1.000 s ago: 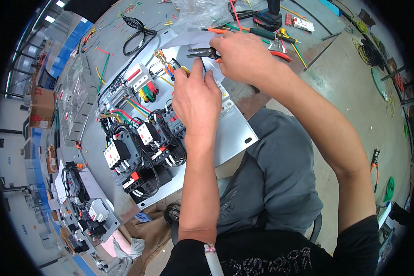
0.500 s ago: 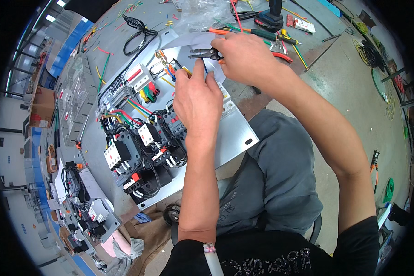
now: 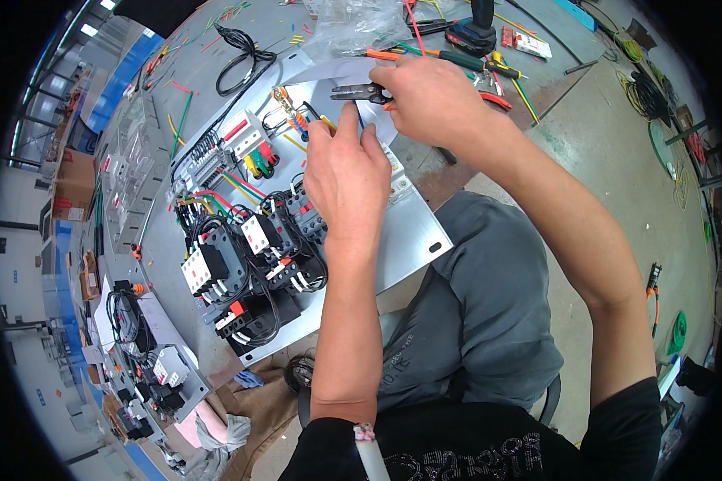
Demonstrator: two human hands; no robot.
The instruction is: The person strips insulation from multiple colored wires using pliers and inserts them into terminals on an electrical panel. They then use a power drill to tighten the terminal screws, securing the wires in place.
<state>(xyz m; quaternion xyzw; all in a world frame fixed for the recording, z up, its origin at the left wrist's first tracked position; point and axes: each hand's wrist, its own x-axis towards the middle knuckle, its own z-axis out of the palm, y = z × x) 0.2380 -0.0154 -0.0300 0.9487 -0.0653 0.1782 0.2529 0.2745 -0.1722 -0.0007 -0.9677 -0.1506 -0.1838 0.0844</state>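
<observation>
- Working a lead with the pliers (image 3: 359, 93) looked to be the step in hand, part of wiring a panel, though no wire could be made out for certain between the jaws.
- By judgement, the next move called for a steady line-up of jaws and lead, clear of the fingertips.
- The pliers sat in the right hand (image 3: 433, 92), jaws pointing leftward over a pale sheet (image 3: 321, 74).
- That hand was curled around the handles, which it mostly hid.
- The left hand (image 3: 347, 172) was just below the jaws, index finger stretched toward them; whether it touched them, or pinched anything, could not be told.
- A thin blue strand (image 3: 360, 119), perhaps a wire, showed beside its fingers.
- Beneath the left hand lay the metal mounting plate (image 3: 409, 232), with wired contactors (image 3: 257, 234) left of the forearm and a circuit breaker (image 3: 241, 136) farther off.
- Beyond, the counter (image 3: 192, 76) bore a black cable coil (image 3: 245, 56) and a cordless drill (image 3: 469, 36).
</observation>
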